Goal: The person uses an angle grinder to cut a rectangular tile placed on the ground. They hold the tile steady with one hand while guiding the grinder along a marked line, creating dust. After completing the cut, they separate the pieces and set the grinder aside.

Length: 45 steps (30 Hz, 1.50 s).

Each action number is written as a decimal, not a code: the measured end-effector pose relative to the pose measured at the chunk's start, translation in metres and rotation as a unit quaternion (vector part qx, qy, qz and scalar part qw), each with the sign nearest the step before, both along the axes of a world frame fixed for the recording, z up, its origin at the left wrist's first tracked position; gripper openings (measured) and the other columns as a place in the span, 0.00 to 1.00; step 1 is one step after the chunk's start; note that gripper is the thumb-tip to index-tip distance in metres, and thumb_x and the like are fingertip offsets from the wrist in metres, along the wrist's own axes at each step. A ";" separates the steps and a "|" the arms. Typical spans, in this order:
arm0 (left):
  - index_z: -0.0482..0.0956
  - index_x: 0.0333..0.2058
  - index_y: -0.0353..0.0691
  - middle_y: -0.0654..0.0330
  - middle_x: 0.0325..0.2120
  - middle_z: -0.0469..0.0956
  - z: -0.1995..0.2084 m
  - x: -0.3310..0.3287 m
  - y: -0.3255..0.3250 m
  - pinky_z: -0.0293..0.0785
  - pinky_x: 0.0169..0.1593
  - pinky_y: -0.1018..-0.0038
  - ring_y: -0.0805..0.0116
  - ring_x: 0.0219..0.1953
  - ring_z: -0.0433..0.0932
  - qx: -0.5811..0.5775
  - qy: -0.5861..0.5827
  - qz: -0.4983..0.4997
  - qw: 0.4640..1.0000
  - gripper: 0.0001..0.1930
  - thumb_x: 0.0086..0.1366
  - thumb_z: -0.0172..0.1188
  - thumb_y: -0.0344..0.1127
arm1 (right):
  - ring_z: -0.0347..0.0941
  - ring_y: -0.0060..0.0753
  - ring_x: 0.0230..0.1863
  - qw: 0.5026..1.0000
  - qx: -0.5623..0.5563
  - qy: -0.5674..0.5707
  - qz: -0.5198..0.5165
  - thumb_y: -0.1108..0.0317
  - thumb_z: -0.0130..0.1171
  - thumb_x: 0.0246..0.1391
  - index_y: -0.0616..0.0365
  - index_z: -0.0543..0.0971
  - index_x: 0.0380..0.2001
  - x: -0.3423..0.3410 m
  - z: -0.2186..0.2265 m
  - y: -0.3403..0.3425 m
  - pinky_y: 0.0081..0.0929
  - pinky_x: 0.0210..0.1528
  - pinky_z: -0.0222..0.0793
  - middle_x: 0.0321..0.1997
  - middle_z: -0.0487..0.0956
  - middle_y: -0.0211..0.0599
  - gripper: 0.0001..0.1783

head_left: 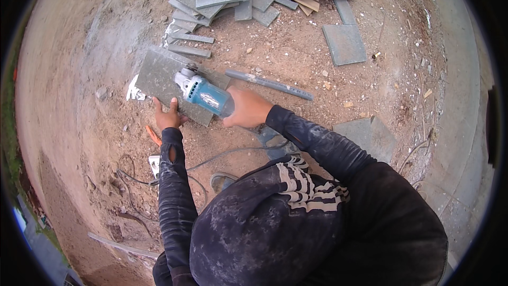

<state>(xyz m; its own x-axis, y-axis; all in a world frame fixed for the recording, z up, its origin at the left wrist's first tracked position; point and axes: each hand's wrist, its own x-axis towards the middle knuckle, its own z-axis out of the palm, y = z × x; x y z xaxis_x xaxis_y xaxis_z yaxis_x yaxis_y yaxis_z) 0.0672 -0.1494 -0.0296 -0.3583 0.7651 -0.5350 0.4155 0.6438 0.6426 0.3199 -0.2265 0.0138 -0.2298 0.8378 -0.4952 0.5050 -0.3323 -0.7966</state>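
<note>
In the head view, fingers of the right hand (247, 107) are grasping a rounded blue grinder (207, 97) over a flat grey slab (159, 77); the left hand (169, 118) is touching the slab's near edge, its fingers' grip unclear; gritty soil (288, 47) is surrounding them.

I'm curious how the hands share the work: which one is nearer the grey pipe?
Right. The right hand, gripping the grinder, is just below the pipe in the picture; the left hand is farther left, at the slab's near edge.

Head-worn fisheye, from above, facing downward
</note>
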 end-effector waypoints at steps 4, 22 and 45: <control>0.46 0.70 0.53 0.47 0.38 0.78 0.001 0.001 0.000 0.80 0.19 0.69 0.65 0.18 0.78 -0.007 -0.005 0.005 1.000 0.43 0.62 0.64 0.37 | 0.78 0.58 0.39 1.000 0.022 -0.007 0.004 0.50 0.68 0.31 0.76 0.70 0.46 0.001 -0.008 -0.004 0.41 0.43 0.73 0.36 0.79 0.63 0.43; 0.46 0.70 0.56 0.48 0.37 0.78 0.001 0.002 0.000 0.81 0.20 0.68 0.64 0.19 0.78 -0.016 0.002 0.007 1.000 0.43 0.62 0.64 0.38 | 0.78 0.58 0.39 1.000 0.015 -0.014 0.010 0.49 0.67 0.31 0.75 0.71 0.43 0.014 0.005 -0.015 0.42 0.44 0.72 0.36 0.79 0.63 0.41; 0.47 0.70 0.54 0.45 0.43 0.77 -0.007 -0.003 0.000 0.82 0.21 0.67 0.62 0.21 0.79 0.005 -0.007 0.015 1.000 0.43 0.61 0.64 0.37 | 0.78 0.57 0.39 1.000 0.023 -0.017 -0.007 0.51 0.68 0.31 0.74 0.71 0.45 0.022 0.007 -0.034 0.41 0.44 0.73 0.37 0.79 0.63 0.42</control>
<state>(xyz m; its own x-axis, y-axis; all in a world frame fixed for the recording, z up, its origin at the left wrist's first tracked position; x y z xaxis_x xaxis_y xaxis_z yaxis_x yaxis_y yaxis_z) 0.0645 -0.1494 -0.0366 -0.3727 0.7595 -0.5331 0.3871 0.6494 0.6546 0.3422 -0.2606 0.0210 -0.2018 0.8625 -0.4641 0.5279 -0.3033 -0.7933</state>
